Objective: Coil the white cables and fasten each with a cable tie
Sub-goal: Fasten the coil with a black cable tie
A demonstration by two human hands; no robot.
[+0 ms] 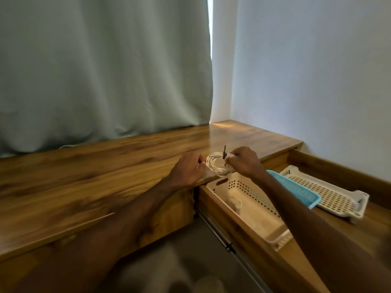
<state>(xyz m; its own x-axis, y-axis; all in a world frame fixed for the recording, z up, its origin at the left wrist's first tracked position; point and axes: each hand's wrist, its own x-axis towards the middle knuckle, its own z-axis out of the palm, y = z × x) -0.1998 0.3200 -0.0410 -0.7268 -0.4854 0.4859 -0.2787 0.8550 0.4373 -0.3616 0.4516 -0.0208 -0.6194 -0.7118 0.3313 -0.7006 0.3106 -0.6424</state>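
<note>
Plainly, if the left hand point(190, 168) or right hand point(243, 163) (both curled on the coil point(214, 167)) eases, loops could spring loose before the tie point(224, 153) cinches.

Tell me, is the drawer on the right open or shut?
Open: the drawer is pulled out past the desktop, showing the white basket inside.

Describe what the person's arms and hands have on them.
The left forearm and right forearm are bare, and no sleeves are in view. The left hand and right hand wear no gloves. No watch, ring or bracelet shows.
</note>
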